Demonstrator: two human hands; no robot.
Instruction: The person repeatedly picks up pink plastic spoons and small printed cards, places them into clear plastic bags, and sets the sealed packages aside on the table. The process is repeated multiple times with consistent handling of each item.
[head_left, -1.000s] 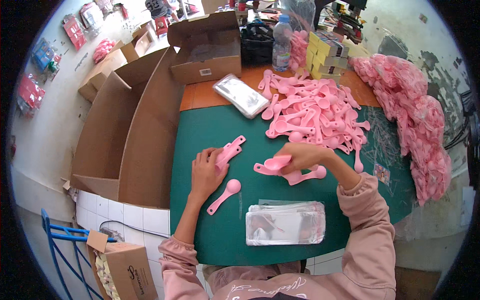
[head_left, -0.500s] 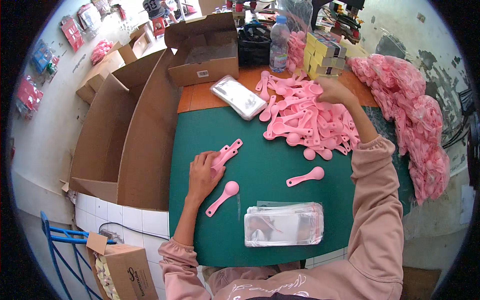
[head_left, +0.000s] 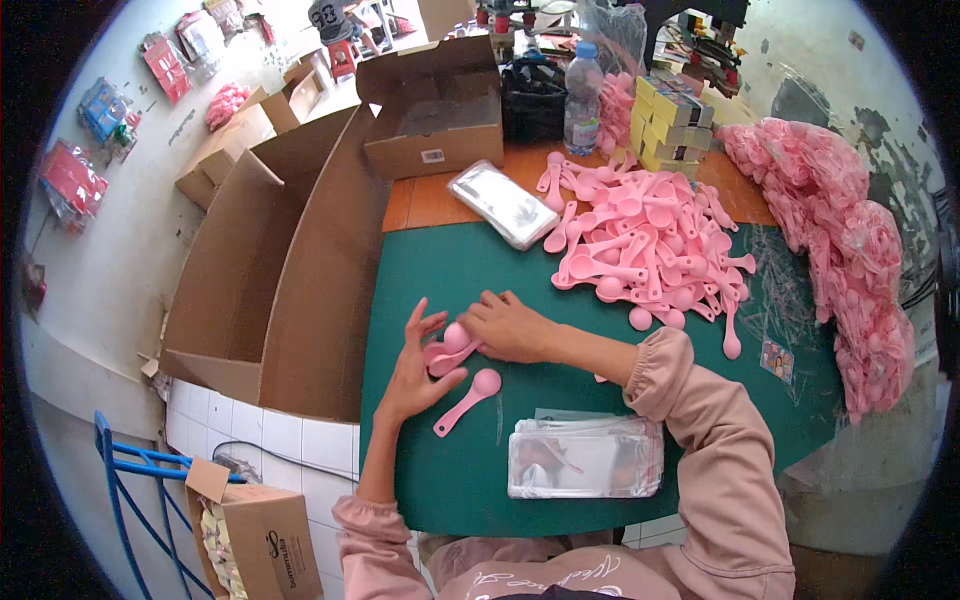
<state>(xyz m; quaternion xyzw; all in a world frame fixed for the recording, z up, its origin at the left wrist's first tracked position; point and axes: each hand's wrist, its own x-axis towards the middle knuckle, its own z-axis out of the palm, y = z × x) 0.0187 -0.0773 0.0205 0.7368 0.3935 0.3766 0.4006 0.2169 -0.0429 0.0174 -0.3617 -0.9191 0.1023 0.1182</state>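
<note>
Several pink measuring spoons lie gathered on the green table top, bowls toward me. My left hand is open around their bowl side, thumb and fingers spread apart. From the right, my right hand reaches across with its fingers closed on a spoon's handle end; the fingertips are partly hidden. A single pink measuring spoon lies just nearer to me. Another peeks out from beneath my right forearm, mostly hidden. Near the table's front edge rests a stack of clear plastic bags.
A big heap of pink spoons covers the far right. Behind it stand a water bottle and yellow boxes. Another clear bag pack lies at the back. Open cartons line the left; bagged pink goods hang along the right.
My right hand has come from the heap to the gathered spoons beside my left hand. The left fingers have spread. A spoon now lies at the heap's near right edge. The view has shifted slightly.
</note>
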